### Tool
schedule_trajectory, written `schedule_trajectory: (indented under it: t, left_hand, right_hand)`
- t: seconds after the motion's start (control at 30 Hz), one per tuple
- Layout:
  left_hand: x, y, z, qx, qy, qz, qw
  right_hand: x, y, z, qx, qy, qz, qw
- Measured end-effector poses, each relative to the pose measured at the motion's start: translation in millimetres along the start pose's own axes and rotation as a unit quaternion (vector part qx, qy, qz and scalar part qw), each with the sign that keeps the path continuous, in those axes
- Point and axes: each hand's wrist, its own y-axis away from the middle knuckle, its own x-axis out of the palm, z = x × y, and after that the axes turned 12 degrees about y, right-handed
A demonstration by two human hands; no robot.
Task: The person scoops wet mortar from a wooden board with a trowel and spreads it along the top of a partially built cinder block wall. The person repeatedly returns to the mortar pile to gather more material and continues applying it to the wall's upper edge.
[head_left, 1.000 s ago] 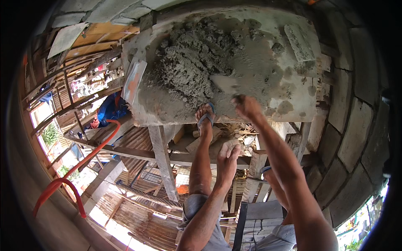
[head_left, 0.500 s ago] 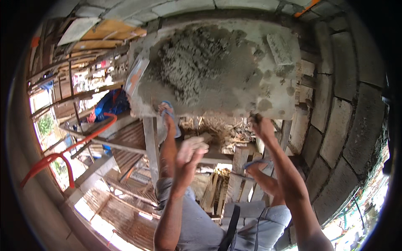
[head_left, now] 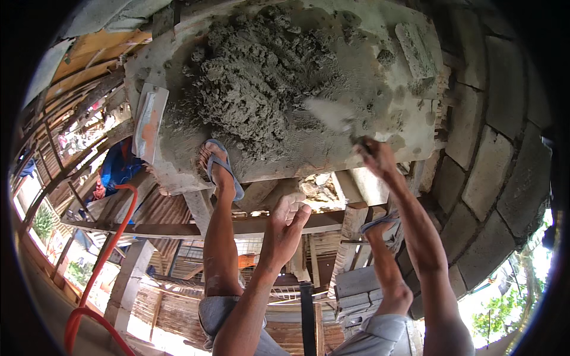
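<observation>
My right hand (head_left: 376,155) grips a trowel (head_left: 329,113) by its handle, its pale blade blurred over the board just right of a large heap of wet grey mortar (head_left: 249,83). The mortar lies on a broad, stained board (head_left: 404,124). My left hand (head_left: 286,219) is below the board's near edge, half curled with the thumb apart, dusty fingertips and nothing visible in it. A flat metal-faced tool with orange marks (head_left: 148,124) lies at the board's left end, and a mortar-crusted slab piece (head_left: 414,50) at its right.
My sandaled left foot (head_left: 219,163) rests on the board's near edge; my right foot (head_left: 377,222) is on timber below it. A block wall (head_left: 481,166) curves along the right. Timber framing with gaps lies below. A red hose (head_left: 107,255) and blue sheeting (head_left: 116,166) are at left.
My right hand has moved with the trowel, whose blade now shows over the board beside the heap. My left hand rose and shifted slightly. The view has shifted, and my left foot sits farther left.
</observation>
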Motion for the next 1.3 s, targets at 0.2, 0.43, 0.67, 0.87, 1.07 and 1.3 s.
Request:
schedule_trajectory:
  t: [0.2, 0.43, 0.67, 0.87, 1.07, 1.3]
  left_hand:
    - [-10, 2, -17, -0.022, 0.052, 0.003, 0.998]
    - [-15, 5, -4, -0.038, 0.097, -0.009, 0.994]
    - [-10, 9, -7, -0.046, 0.095, 0.004, 0.994]
    - [-15, 9, -11, -0.046, 0.154, -0.011, 0.987]
    - [-20, 12, -17, -0.047, 0.154, -0.027, 0.987]
    - [-33, 11, -24, -0.009, 0.212, -0.154, 0.965]
  right_hand:
    - [15, 14, 38, 0.102, 0.037, -0.131, 0.985]
    - [-18, 1, 68, 0.057, 0.242, -0.087, 0.965]
    - [-26, -6, 47, 0.211, 0.186, -0.214, 0.935]
    - [55, -26, 81, 0.228, 0.016, -0.318, 0.92]
    - [157, 15, 175, -0.012, -0.034, -0.246, 0.969]
    - [141, 13, 231, 0.144, -0.293, -0.155, 0.932]
